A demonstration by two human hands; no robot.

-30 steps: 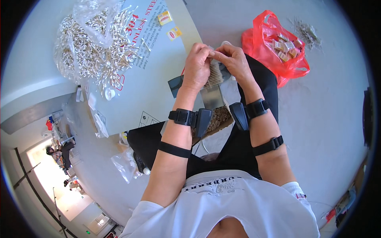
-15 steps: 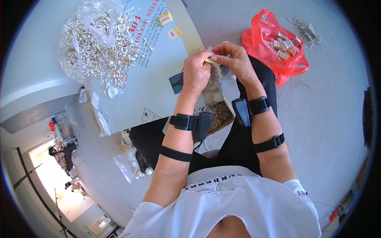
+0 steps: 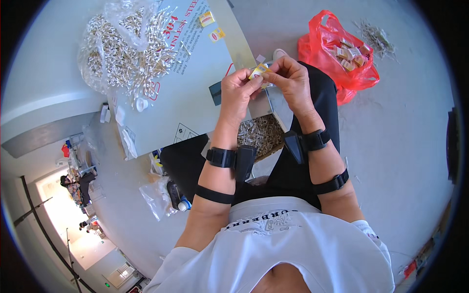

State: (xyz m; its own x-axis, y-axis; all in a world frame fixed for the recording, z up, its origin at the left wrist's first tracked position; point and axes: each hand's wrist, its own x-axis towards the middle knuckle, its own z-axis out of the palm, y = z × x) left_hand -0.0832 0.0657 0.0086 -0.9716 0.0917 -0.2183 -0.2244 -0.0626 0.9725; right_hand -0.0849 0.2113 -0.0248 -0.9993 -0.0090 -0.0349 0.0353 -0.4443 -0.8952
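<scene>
Between my two hands is a small yellow-and-white printed paper label [image 3: 259, 71], its face tilted up. My left hand [image 3: 238, 90] pinches its left side with thumb and fingers. My right hand [image 3: 291, 80] is closed on the right side, thumb against the label's edge. Whether anything lies behind the label is hidden by the fingers. Two similar yellow labels, an upper label [image 3: 206, 19] and a lower label [image 3: 216, 34], lie on the table [image 3: 195, 97] beyond my left hand. Below my hands stands an open box [image 3: 261, 136] filled with cotton swabs.
A large heap of cotton swabs [image 3: 129, 53] with clear plastic film covers the table's far left. A small white round cap [image 3: 141, 104] lies nearby. On the floor at right, a red plastic bag [image 3: 337, 44] holds small packs, beside a scatter of thin sticks [image 3: 376, 39].
The label has turned from nearly edge-on to showing its printed face. My fingers have shifted around it, and the comb-like row seen under my hands earlier no longer shows.
</scene>
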